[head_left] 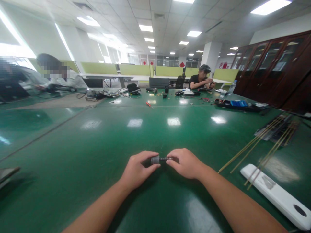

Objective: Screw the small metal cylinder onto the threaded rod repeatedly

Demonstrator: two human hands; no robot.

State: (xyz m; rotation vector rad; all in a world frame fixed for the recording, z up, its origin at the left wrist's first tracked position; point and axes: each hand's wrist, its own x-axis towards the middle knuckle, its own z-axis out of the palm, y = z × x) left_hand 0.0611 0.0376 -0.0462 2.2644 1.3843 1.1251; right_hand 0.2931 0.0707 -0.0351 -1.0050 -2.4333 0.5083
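My left hand [136,170] grips a small grey cylinder [155,160] between thumb and fingers, low over the green table. From the cylinder's right end a thin dark rod [163,159] runs toward my right hand [186,163]. The fingertips and thumb of that hand are closed on the rod's far end, which they partly hide. Cylinder and rod lie in one line, roughly level. Whether they are joined or only touching I cannot tell.
A white elongated case [274,195] and several thin yellowish sticks [255,142] lie to the right. Farther off are an orange-handled screwdriver [149,105], a black tray of parts [238,105] and a black pouch [133,89] on the green table [109,136]. Other people sit beyond.
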